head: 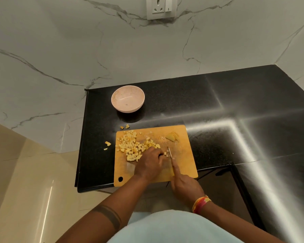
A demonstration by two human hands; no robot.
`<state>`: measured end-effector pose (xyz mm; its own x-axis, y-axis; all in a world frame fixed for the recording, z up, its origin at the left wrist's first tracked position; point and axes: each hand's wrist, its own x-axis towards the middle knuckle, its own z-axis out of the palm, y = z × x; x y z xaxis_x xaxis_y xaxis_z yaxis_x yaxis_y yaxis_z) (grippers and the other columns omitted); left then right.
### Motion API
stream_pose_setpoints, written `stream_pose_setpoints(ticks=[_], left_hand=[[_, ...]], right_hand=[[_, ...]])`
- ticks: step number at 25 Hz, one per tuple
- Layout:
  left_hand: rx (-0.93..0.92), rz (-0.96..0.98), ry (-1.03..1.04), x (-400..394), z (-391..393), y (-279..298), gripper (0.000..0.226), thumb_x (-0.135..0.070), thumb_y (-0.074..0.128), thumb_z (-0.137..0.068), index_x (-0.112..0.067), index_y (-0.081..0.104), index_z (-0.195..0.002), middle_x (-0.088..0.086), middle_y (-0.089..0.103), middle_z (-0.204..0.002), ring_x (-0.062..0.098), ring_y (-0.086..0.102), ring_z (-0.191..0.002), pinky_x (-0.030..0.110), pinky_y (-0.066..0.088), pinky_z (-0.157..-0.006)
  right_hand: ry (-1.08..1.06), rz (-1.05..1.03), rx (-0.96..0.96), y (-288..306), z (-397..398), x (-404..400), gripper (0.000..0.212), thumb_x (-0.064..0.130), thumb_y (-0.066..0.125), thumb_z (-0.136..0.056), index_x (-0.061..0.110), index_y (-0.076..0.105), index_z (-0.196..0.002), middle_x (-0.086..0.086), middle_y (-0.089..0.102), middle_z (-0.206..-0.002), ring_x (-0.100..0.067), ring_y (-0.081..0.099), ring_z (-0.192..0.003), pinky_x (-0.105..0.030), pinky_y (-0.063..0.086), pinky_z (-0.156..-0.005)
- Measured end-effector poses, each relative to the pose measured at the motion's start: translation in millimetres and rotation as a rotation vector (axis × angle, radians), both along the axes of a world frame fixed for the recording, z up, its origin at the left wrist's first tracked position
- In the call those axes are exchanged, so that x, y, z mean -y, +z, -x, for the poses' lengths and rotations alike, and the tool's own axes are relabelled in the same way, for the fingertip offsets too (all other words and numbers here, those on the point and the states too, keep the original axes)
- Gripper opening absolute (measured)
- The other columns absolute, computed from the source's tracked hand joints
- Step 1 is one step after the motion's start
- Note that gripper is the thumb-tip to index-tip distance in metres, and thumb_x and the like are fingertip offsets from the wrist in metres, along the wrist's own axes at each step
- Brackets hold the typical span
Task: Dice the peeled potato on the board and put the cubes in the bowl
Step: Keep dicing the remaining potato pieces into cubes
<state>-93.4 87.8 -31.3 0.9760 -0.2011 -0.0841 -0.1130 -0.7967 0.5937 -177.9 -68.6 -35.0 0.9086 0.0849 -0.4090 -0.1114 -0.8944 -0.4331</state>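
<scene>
2 hands (150, 165) over board (182, 165), right fingers (177, 172) grasping knife (170, 154), left fingers pinning potato (165, 153).

Head cam, looks fwd and steeply down at counter (218, 106), near.

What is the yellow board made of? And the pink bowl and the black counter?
The board looks like wood or bamboo: matte tan with pale knife marks, though it could be plastic. The bowl seems to be plastic or ceramic: smooth pale pink with a soft sheen. The counter looks like polished stone, maybe granite: black, finely speckled, and glossy enough to mirror bright streaks of light.
</scene>
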Motion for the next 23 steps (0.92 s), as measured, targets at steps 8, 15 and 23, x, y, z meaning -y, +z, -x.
stream_pose_setpoints(ticks=[8, 15, 23], left_hand=[[-0.033, -0.042, -0.187, -33.2, -13.5, 3.0, 0.025, -0.023, 0.051, -0.101, -0.018, 0.069, -0.118, 0.002, 0.06, -0.113, 0.02, 0.057, -0.102, 0.031, 0.048, -0.083], [-0.045, -0.003, -0.039, -34.0, -6.5, 9.5, 0.022, -0.02, 0.052, -0.102, -0.018, 0.07, -0.114, 0.0, 0.061, -0.111, 0.018, 0.059, -0.099, 0.03, 0.048, -0.083], [-0.018, 0.063, 0.154, 19.9, -33.6, 24.6, 0.023, -0.017, 0.057, -0.097, -0.018, 0.071, -0.115, 0.001, 0.066, -0.113, 0.017, 0.06, -0.102, 0.022, 0.043, -0.083]], right_hand=[[-0.355, 0.01, -0.008, 11.6, 16.7, -48.5, 0.075, 0.029, 0.037, -0.101, 0.029, -0.009, -0.162, 0.001, 0.06, -0.071, -0.02, 0.054, -0.059, -0.039, 0.047, -0.06], [-0.108, -0.004, -0.045, 16.4, 5.3, -59.5, 0.078, 0.029, 0.035, -0.101, 0.029, -0.016, -0.161, -0.004, 0.062, -0.077, -0.026, 0.058, -0.062, -0.036, 0.046, -0.06], [-0.143, -0.036, 0.002, 31.7, -19.9, 13.6, 0.079, 0.025, 0.043, -0.098, 0.032, -0.002, -0.163, 0.0, 0.057, -0.065, -0.02, 0.05, -0.052, -0.034, 0.035, -0.049]])
